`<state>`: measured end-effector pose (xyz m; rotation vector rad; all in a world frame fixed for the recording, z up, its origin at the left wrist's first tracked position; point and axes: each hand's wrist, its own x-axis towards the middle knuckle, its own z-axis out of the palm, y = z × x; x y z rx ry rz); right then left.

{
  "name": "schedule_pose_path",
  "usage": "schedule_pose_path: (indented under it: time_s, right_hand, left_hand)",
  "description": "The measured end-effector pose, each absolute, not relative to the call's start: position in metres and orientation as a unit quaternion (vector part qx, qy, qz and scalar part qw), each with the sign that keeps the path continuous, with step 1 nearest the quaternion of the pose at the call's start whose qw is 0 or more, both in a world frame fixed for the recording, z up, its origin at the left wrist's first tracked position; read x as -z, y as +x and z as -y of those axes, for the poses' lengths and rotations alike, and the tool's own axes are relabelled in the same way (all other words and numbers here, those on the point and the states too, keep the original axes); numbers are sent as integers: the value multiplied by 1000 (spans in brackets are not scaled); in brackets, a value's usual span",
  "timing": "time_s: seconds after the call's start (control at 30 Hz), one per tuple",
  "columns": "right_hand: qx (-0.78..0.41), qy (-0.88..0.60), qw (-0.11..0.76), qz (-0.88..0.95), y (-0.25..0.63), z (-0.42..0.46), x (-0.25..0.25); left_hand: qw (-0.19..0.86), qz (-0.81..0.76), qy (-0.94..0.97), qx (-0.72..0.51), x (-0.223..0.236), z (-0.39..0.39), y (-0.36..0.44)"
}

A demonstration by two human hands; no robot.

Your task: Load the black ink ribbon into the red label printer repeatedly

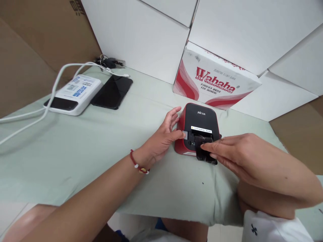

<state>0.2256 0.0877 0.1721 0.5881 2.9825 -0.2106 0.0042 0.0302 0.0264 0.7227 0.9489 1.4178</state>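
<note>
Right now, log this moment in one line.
left hand: thumb on grey tab; right hand: fingers on black strip; Wahaha box: behind device

The pale green cloth-covered table (101, 144) carries a red-and-black label printer (200, 118), a Wahaha water carton (214, 95), a black smartphone (113, 92), a dark-panelled white device (87, 95), a white cable (73, 64) and keys (109, 63).

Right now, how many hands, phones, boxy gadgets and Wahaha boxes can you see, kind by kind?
Hands: 2 (left hand, right hand)
Phones: 1 (black phone)
Boxy gadgets: 2 (red-and-black machine, white device)
Wahaha boxes: 1 (red-and-white Wahaha box)
Total: 6
</note>
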Motion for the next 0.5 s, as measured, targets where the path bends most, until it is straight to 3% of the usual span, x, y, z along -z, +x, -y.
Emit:
schedule_pose_path:
  time_s: [0.3, 0.5]
  right_hand:
    - [105, 232, 50, -966, 209, -105, -167]
    - [33, 348, 32, -936, 185, -142, -134]
  left_hand:
    - [577, -389, 327, -639, -18, -33, 9]
    - [598, -361, 317, -642, -7, -33, 7]
